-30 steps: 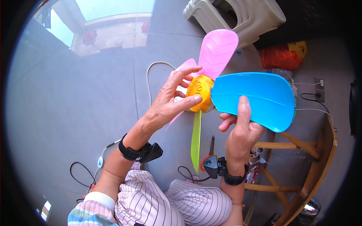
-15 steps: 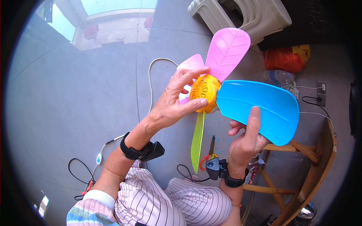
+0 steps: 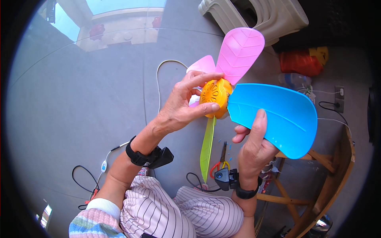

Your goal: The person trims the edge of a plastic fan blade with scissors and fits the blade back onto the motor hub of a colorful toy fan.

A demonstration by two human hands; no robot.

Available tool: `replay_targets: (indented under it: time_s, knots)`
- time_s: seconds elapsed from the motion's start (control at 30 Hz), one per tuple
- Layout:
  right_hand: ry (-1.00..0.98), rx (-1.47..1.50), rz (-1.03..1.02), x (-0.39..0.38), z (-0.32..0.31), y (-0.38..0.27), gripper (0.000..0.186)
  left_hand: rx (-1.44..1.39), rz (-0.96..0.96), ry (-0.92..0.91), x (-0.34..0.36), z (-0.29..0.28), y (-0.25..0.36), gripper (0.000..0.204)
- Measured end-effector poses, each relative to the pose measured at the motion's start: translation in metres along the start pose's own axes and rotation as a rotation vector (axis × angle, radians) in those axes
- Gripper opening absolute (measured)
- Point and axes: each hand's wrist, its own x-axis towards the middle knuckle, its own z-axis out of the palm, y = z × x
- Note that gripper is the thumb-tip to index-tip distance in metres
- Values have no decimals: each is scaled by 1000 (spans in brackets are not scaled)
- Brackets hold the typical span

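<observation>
My left hand [image 3: 178,101] grips an orange flower-shaped hub [image 3: 214,95], thumb on its near side and forefinger on its far side. Leaf-shaped plastic pieces surround the hub: a pink blade [image 3: 241,53] points away from me, another, partly hidden pink blade [image 3: 203,64] lies behind my left fingers, and a green blade [image 3: 207,148], seen nearly edge-on, hangs toward me. On the right, my right hand [image 3: 256,154] pinches a broad blue blade [image 3: 278,113], thumb on top and fingers underneath. The blue blade's narrow end meets the hub's right side; whether it is joined there is hidden.
Scissors [image 3: 221,160] with red and yellow handles lie on the floor among small blue scraps. A beige plastic stool [image 3: 274,20] is at the far right, with a red bag [image 3: 299,62] nearby. A wooden frame [image 3: 335,174] stands at right. A white cable [image 3: 158,85] curves left.
The blue blade's outer end has dipped slightly toward me. My right hand and thumb have shifted a little left along it. My left hand keeps its grip, with the hub turned slightly.
</observation>
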Motion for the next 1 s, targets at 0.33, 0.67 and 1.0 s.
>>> replay_targets:
  time_s: [0.33,0.67,1.0]
  knots:
    - [-70,40,74,7,-3,-3,21,-59,20,1,-1,0,-1,57]
    - [-94,157,152,12,-5,6,20,-95,-61,-14,-3,-1,2,60]
    - [-34,214,180,1,-1,11,20,-90,-69,17,-5,0,0,63]
